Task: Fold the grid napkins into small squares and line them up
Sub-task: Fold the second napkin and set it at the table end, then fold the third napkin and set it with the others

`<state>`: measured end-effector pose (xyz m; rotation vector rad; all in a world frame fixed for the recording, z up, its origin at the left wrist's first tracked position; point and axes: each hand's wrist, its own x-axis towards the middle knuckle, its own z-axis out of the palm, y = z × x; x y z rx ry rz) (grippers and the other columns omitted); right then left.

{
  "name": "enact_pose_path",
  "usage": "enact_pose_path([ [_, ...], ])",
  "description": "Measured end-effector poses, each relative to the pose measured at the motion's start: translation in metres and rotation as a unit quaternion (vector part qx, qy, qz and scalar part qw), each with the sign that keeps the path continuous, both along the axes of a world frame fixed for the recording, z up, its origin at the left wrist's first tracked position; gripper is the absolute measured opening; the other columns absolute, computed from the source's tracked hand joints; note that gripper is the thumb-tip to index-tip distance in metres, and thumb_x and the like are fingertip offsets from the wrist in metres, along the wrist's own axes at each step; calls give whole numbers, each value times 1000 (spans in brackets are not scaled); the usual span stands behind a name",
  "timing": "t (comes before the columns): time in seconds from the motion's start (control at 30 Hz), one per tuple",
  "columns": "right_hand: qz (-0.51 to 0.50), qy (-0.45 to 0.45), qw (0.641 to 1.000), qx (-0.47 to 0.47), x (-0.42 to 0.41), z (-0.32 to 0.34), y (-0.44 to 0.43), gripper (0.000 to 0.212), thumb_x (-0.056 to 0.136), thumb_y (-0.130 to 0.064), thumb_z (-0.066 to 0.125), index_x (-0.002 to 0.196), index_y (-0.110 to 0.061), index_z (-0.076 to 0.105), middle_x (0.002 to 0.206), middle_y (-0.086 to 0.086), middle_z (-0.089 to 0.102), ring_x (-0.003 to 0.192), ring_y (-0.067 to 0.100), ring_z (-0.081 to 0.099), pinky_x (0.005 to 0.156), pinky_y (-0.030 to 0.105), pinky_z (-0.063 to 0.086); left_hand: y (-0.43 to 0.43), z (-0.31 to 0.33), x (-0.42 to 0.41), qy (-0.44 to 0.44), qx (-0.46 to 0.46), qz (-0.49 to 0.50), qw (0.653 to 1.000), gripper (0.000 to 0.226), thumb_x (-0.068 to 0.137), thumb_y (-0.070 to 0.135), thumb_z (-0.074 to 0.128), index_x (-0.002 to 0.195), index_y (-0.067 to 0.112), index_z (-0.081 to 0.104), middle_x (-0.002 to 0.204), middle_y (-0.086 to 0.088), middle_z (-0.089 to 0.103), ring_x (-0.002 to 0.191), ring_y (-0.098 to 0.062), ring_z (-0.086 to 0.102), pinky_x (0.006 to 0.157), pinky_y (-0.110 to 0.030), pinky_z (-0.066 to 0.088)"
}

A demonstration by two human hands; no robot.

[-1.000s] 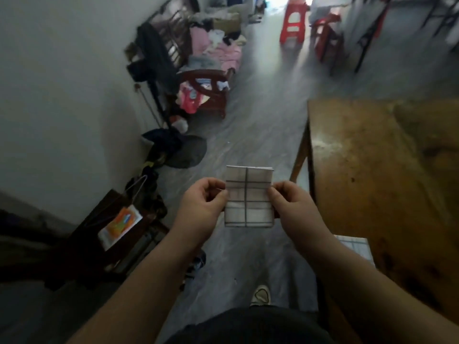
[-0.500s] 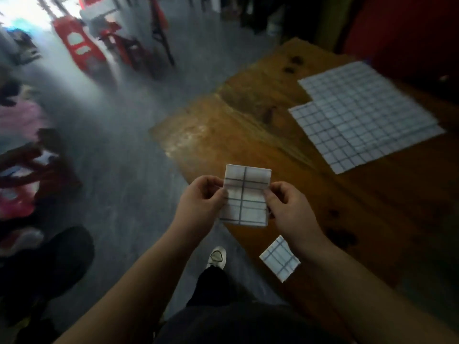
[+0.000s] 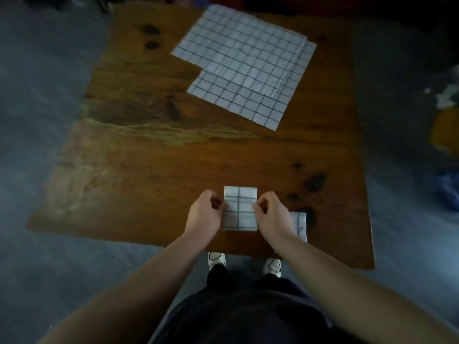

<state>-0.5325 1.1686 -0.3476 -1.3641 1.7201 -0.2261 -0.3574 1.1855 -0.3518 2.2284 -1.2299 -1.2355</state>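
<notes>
A folded white napkin with a dark grid (image 3: 240,212) is held over the near edge of the wooden table (image 3: 154,175). My left hand (image 3: 205,214) pinches its left edge and my right hand (image 3: 272,216) pinches its right edge. Another folded grid napkin (image 3: 299,224) lies flat on the table just right of my right hand, partly hidden by my wrist. Unfolded grid napkins (image 3: 244,65) lie overlapping at the far side of the table.
The table has dark stains near its right front (image 3: 313,184) and at the far left (image 3: 151,36). Grey floor surrounds the table. My two shoes (image 3: 216,259) show under the near edge. A yellow object (image 3: 444,130) lies on the floor at right.
My view has swung from the room round to face the table squarely. Both hands keep pinching the folded napkin, which now hangs over the table's near edge beside the other folded one.
</notes>
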Motion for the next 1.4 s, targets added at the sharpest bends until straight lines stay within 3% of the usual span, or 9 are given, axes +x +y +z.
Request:
enact_pose_path([
  [0.2,32,104,994,6,17,-34,4,7,103,-24,49,105,-31,52,104,-9,59,86,9,58,60,25,46,-9,-34,6,-69,13,-107,992,4,100,32,58,101,29,59,88,9,65,73,-8,61,52,-24,41],
  [0.33,98,150,984,-6,18,-48,7,24,102,-28,50,125,-26,57,126,-6,54,117,13,47,89,31,50,-13,-42,8,-121,22,-165,979,12,98,27,57,109,31,62,95,9,66,80,-12,61,58,-28,48],
  [0.67,147,161,976,-14,9,-27,14,45,102,-27,48,147,-26,47,146,-5,46,133,15,40,103,35,47,-11,-30,12,-167,25,-294,941,40,98,22,56,137,28,54,133,2,51,120,-18,47,89,-36,52],
  [0.83,134,177,972,-70,-29,9,13,49,103,-33,44,151,-27,40,153,-7,41,143,16,32,114,41,38,-14,3,-18,-189,-61,-323,925,47,99,24,51,146,25,45,146,2,47,131,-21,43,103,-39,46],
  [0.93,123,198,968,-96,-70,27,16,53,104,-37,41,155,-27,32,159,-5,34,149,18,24,120,44,29,-19,26,-57,-184,-105,-356,910,55,102,25,47,155,26,32,159,2,36,147,-21,28,118,-44,32],
  [1.03,73,195,971,-121,-120,46,27,56,104,-41,41,157,-28,28,163,-6,28,152,18,17,121,42,23,-22,48,-110,-167,-128,-398,893,60,104,30,46,159,29,22,165,3,26,152,-19,18,123,-41,21],
  [1.23,-19,212,961,-177,-253,77,60,60,104,-48,39,159,-33,22,167,-7,20,155,16,9,123,41,18,-21,88,-245,-179,-224,-453,844,59,105,45,39,159,30,21,165,5,26,152,-15,18,122,-36,18],
  [1.4,-77,235,950,-189,-401,88,97,64,102,-46,44,160,-30,22,168,-2,19,156,19,10,123,40,18,-12,98,-398,-167,-244,-497,816,60,105,45,39,159,29,21,166,3,22,153,-17,15,123,-36,17],
])
